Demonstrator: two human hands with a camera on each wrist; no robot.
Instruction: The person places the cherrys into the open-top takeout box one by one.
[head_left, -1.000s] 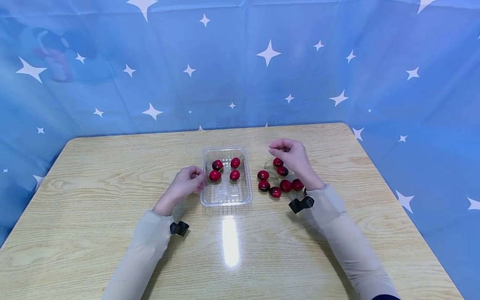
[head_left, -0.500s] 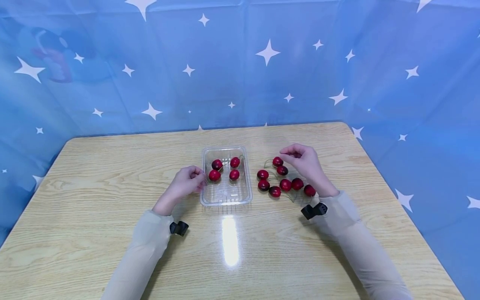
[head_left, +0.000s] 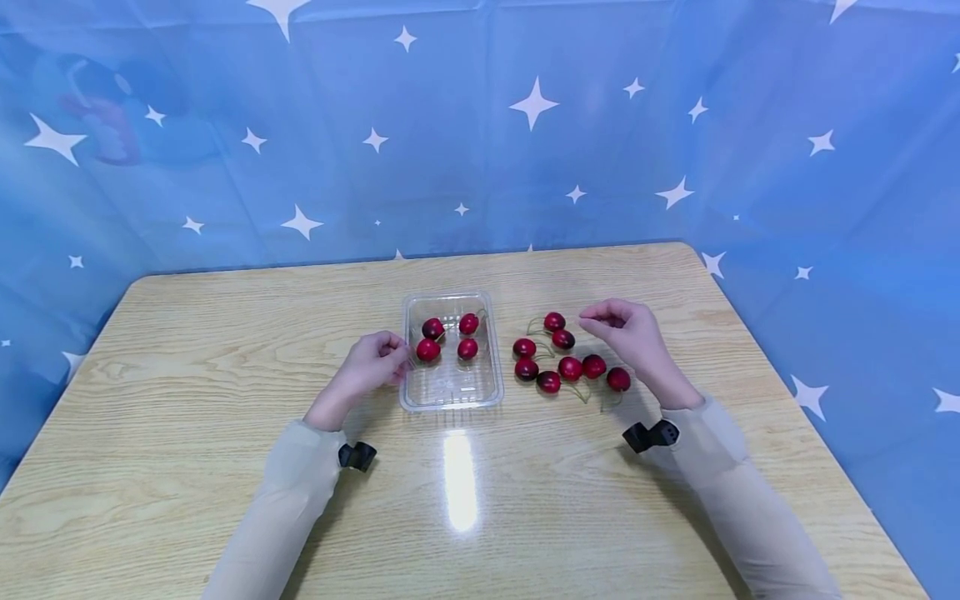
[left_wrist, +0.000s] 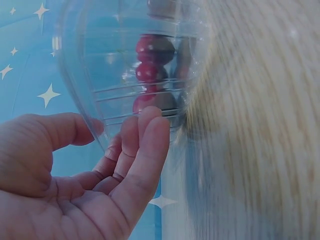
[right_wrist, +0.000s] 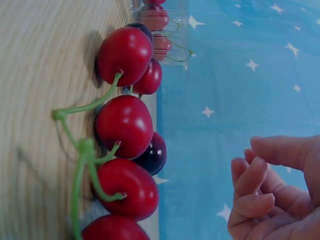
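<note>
A clear plastic container stands on the table with several red cherries inside. My left hand holds its left rim, thumb at the edge and fingers against the outer wall, as the left wrist view shows. To the right of the container lies a loose group of dark red cherries with green stems. My right hand hovers just right of that group, fingers loosely bent, thumb near the forefinger. Nothing shows between its fingertips in the right wrist view.
The wooden table carries a bright light reflection in front of the container. A blue curtain with white stars hangs behind the table's far edge. Each sleeve bears a small black wrist camera.
My right hand has moved right and slightly toward me, from above the cherries to beside them, uncovering a cherry at the right end. The left hand stays at the container.
</note>
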